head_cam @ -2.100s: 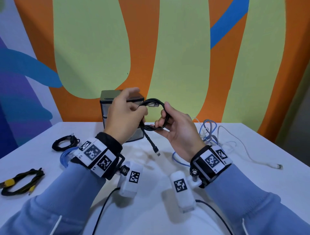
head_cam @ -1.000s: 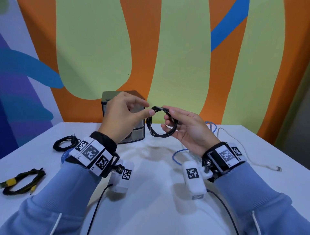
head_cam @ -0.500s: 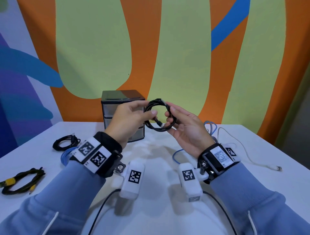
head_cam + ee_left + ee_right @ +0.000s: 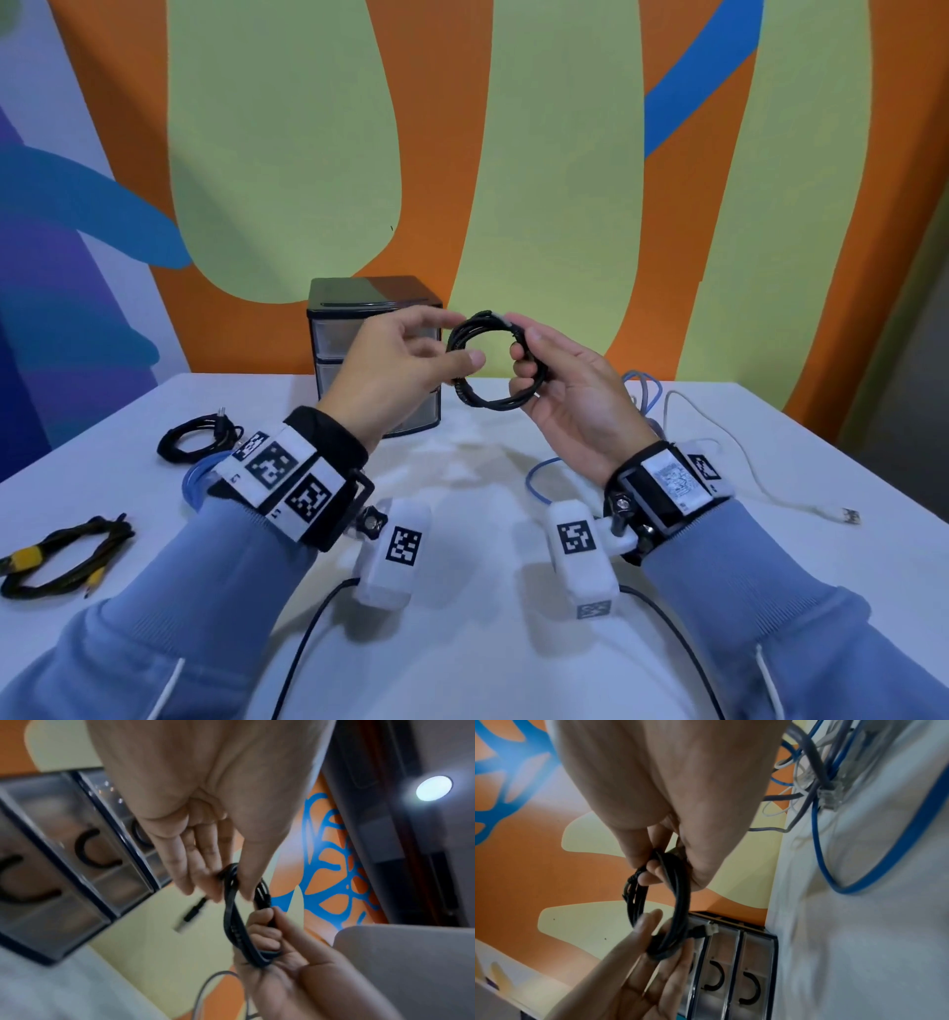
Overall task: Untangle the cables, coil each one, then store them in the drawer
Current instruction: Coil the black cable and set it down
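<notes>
Since the frame half a second ago, both hands have shifted slightly rightward with the black cable coil point(image 4: 492, 362), and the whole front of the drawer unit point(image 4: 328, 339) is less covered by the left hand than a second ago. Left hand point(image 4: 405, 370): thumb and fingertips pinch the coil's left side, fingers mostly extended. Right hand point(image 4: 570, 390): fingers curled round the coil's right side, thumb on top. Coil held in the air, just in front of and right of the drawer unit, above the white table point(image 4: 472, 514); a plug end sticks out near the left fingers point(image 4: 191, 914). Drawer unit: three drawers, all closed. Right of the drawer unit, behind the right hand, a tangle of blue, grey and white cables point(image 4: 816, 787) lies on the table. Left of the drawer unit: a coiled black cable point(image 4: 197, 442), a blue coil point(image 4: 197, 480) partly hidden by the left wrist, and further left a black bundle with a yellow band point(image 4: 56, 557).
</notes>
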Motion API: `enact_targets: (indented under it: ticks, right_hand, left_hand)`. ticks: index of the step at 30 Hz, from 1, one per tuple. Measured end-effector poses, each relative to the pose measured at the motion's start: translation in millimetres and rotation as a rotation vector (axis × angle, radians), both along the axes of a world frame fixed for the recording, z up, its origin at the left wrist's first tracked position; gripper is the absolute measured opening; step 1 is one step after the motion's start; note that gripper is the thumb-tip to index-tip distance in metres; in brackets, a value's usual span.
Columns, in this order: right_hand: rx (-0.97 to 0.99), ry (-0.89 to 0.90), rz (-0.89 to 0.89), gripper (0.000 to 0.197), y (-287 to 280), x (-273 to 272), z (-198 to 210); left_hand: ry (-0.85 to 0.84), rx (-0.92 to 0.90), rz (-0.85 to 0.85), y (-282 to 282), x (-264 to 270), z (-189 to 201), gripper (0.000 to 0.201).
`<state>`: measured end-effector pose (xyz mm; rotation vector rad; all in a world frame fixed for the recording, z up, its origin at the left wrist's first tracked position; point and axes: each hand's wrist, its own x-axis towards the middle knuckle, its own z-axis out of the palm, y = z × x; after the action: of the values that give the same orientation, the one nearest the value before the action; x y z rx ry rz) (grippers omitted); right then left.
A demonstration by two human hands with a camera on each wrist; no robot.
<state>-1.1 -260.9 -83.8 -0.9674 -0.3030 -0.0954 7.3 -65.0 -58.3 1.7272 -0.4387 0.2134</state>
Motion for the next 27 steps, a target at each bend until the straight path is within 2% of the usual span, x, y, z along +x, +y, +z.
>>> enact_targets:
  ticks: [3, 5, 7, 9, 13, 17, 20, 24, 27]
  right_hand:
    - [0.027, -0.016, -0.010, 0.034, 1, 0, 0]
    - [0.034, -0.021, -0.005, 0.035, 3, 0, 0]
    - [0.036, -0.020, 0.011, 0.035, 4, 0, -1]
    - [0.019, -0.019, 0.017, 0.034, 6, -1, -2]
    - [-0.047, 0.000, -0.023, 0.033, 4, -1, -5]
    - [-0.038, 0.014, -0.041, 0.032, 1, 0, -3]
    - [0.011, -0.002, -0.015, 0.033, 1, -2, 0]
    - [0.098, -0.010, 0.035, 0.034, 2, -4, 4]
    - [0.158, 0.000, 0.029, 0.035, -3, -2, 4]
  left_hand:
    - [-0.043, 0.226, 0.086, 0, 1, -4, 0.029]
    - [-0.059, 0.281, 0.176, -2, -1, -7, 0.028]
    - [-0.075, 0.240, 0.215, -3, 0, -8, 0.021]
    - [-0.014, 0.100, 0.149, -4, 1, -9, 0.019]
    - [0.190, -0.218, -0.019, -7, 2, -8, 0.034]
    - [0.290, -0.342, -0.166, -8, 2, -6, 0.036]
    - [0.263, -0.358, -0.172, -12, -2, -1, 0.037]
    - [0.118, -0.152, -0.030, -8, 0, 1, 0.037]
    - [0.155, -0.106, -0.004, -3, 3, 0, 0.034]
